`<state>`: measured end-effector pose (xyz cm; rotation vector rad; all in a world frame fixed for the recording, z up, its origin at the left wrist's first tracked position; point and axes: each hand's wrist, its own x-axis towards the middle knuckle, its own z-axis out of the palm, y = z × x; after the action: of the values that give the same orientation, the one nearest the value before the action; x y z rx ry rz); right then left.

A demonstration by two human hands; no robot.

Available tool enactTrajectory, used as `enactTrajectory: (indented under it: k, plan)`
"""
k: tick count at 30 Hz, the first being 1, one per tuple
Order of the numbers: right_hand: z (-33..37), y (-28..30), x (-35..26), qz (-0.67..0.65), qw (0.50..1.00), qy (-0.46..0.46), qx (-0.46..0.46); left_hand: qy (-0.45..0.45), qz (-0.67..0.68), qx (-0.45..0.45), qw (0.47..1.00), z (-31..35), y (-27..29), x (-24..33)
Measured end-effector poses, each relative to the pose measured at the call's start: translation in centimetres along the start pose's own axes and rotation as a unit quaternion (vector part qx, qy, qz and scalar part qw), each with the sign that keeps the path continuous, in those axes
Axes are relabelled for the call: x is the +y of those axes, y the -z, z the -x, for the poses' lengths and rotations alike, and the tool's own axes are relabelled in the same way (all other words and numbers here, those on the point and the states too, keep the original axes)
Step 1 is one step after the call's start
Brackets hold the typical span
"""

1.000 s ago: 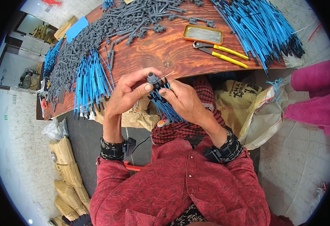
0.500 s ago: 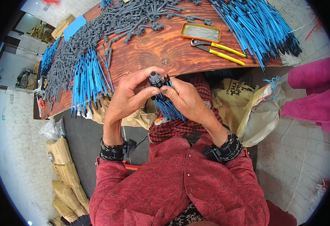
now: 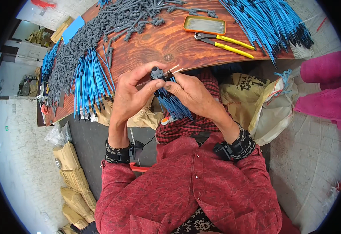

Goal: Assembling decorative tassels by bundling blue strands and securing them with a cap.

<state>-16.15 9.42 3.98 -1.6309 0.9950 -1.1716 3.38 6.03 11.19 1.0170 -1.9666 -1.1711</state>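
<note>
My left hand (image 3: 133, 90) is closed around a dark grey plastic fitting (image 3: 156, 73) with a ribbed round cap, held upright over my lap. Beside it my right hand (image 3: 193, 93) pinches the black-tipped ends of a bundle of thin blue tubes (image 3: 173, 106). Those tubes hang down between my hands toward the red checked cloth. Both thumbs meet in front of the fitting, so where it joins the tubes is hidden. Thin white strips (image 3: 176, 69) stick out past my right fingers; what holds them cannot be seen.
On the wooden table (image 3: 151, 48) lie a heap of grey fittings (image 3: 88, 41), blue tube bundles (image 3: 93, 84) at left and more blue tubes (image 3: 269, 29) at right. A tin of thin pale pins (image 3: 204, 25) sits behind yellow-handled pliers (image 3: 227, 43). Sacks (image 3: 242, 91) stand below the edge.
Thin white strips now show more clearly beside my right fingers. Both hands have shifted slightly up and left in the picture, still around the fitting and tubes. The view has moved a little.
</note>
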Motion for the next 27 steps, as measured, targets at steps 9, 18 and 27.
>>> enactTrajectory:
  k: [9,18,27]
  plan:
    - [-1.3,-0.8,-0.3,0.055,0.998,0.039,0.003,0.012,0.081,-0.059,0.995,-0.8,2.3,-0.4]
    - [-2.2,-1.5,0.3,0.075,0.996,0.039,0.019,0.028,0.114,0.006,0.993,-0.3,1.2,-1.6]
    - [-2.3,-1.0,0.2,0.13,0.989,0.063,-0.006,0.016,0.055,0.092,0.994,0.7,0.0,-2.4]
